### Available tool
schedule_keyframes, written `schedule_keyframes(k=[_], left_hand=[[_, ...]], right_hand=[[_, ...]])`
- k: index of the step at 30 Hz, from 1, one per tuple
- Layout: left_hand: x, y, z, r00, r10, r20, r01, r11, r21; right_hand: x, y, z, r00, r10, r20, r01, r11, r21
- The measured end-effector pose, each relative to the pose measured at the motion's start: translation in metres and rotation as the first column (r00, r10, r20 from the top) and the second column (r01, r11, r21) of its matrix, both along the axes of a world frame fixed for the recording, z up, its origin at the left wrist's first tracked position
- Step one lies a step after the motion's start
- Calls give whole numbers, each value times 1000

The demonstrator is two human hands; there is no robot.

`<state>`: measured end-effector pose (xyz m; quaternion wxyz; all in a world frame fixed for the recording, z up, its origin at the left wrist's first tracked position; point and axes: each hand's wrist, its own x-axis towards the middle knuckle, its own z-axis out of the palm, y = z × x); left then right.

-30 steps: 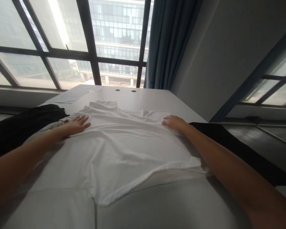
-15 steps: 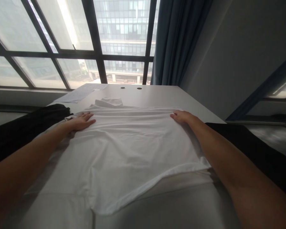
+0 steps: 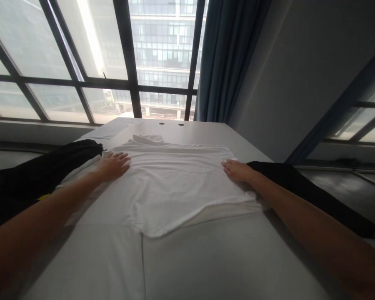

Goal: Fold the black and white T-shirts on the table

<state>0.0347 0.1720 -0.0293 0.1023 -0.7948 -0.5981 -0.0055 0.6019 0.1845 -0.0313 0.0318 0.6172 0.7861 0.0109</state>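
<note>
A white T-shirt [image 3: 181, 179] lies spread over the white table, with soft creases across its upper part and a curved, uneven near hem. My left hand [image 3: 114, 166] rests flat on its left side, fingers stretched out over the cloth. At the opposite side, my right hand [image 3: 236, 170] lies on the shirt's right edge with its fingers extended and its palm down. Neither hand grips the fabric. A small folded flap of the white cloth sticks up beyond the far edge.
The white table [image 3: 206, 258] runs away toward the window, with two dark round holes near its far end. Papers [image 3: 108, 131] lie at the far left. Black cloth [image 3: 56, 162] is at the left and a black object [image 3: 287, 179] at the right. A blue curtain [image 3: 225, 62] hangs behind.
The view has tilted up and drawn back, so the shirt looks smaller. My right hand has slid nearer along the shirt's edge, its fingers now flatter. My left hand stays on the left side.
</note>
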Motion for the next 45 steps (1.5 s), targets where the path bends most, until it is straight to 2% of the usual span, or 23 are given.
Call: schedule_keyframes(k=[3, 6, 9, 11, 16, 21, 24, 27, 30, 32, 36, 39, 41, 43, 45], left_hand=[[-7, -35, -3, 995, -61, 76, 67, 994, -86], [-14, -63, -5, 987, -40, 154, 73, 975, -210], [-23, -84, -2, 971, -3, 241, 76, 952, -296], [-33, -97, 5, 953, 9, 302, 102, 932, -348], [-67, -138, 34, 922, 0, 387, 207, 845, -493], [-89, -171, 51, 952, 2, 307, 176, 817, -550], [-90, -175, 53, 952, 1, 305, 184, 794, -579], [-93, -175, 52, 940, 9, 341, 208, 777, -594], [-98, -175, 49, 934, 42, 356, 192, 781, -595], [-101, -175, 45, 934, 66, 352, 160, 802, -576], [-92, -171, 40, 921, 79, 381, 141, 845, -516], [-78, -170, 44, 897, 23, 442, 209, 858, -469], [-70, -170, 50, 857, -29, 514, 300, 840, -452], [-64, -171, 56, 808, -28, 588, 364, 809, -461], [-61, -173, 62, 792, 43, 610, 333, 806, -489]], right_hand=[[-1, -52, 12, 998, 63, -1, -63, 996, -59], [-3, -93, 29, 986, 135, -95, -147, 981, -130], [-3, -124, 43, 970, 105, -221, -148, 970, -191], [-1, -141, 48, 954, 77, -290, -139, 969, -202], [11, -165, 42, 948, 22, -319, -72, 987, -146], [37, -166, 40, 908, -57, -415, -10, 987, -158], [58, -167, 44, 878, -114, -466, 50, 988, -148], [73, -169, 47, 881, -147, -450, 101, 987, -125], [75, -171, 46, 880, -159, -447, 115, 986, -123], [72, -173, 47, 856, -139, -498, 78, 987, -141], [66, -180, 52, 730, -115, -673, -21, 982, -190], [66, -186, 56, 645, -115, -756, -49, 980, -191], [66, -187, 57, 602, -90, -793, -55, 987, -154], [65, -188, 57, 555, -90, -827, -37, 991, -132], [64, -189, 56, 516, -138, -845, -25, 984, -176]])
